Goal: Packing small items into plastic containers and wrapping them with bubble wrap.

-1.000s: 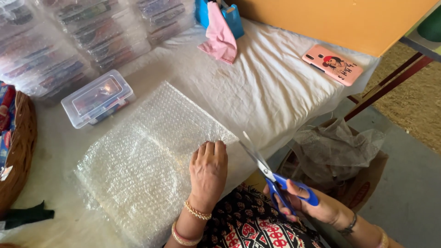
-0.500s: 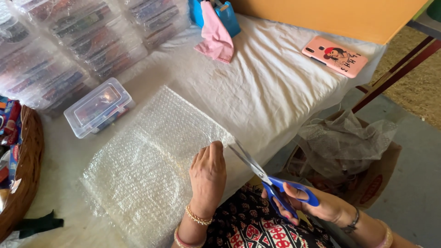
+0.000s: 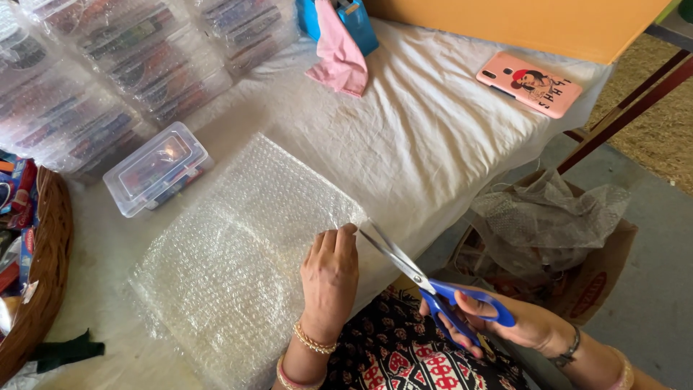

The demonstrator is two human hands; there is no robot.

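Note:
A sheet of clear bubble wrap [image 3: 238, 253] lies flat on the white cloth-covered table [image 3: 433, 137]. My left hand [image 3: 330, 278] rests palm down on the sheet's near right corner, fingers together. My right hand [image 3: 505, 325] holds blue-handled scissors [image 3: 426, 285] off the table's edge. Their blades are apart, and the tips touch the right corner of the bubble wrap next to my left fingertips.
A small clear plastic box [image 3: 155, 170] sits left of the sheet, with stacks of similar boxes [image 3: 108, 72] behind. A pink cloth [image 3: 339, 58], a blue container [image 3: 346, 18] and a pink phone [image 3: 530, 83] lie farther back. A wicker basket [image 3: 40, 289] stands at left. A cardboard box with crumpled plastic [image 3: 556, 231] is on the floor.
The scissors have swung down and left until their tips reach the sheet's right corner. My left hand stays pressed on the sheet.

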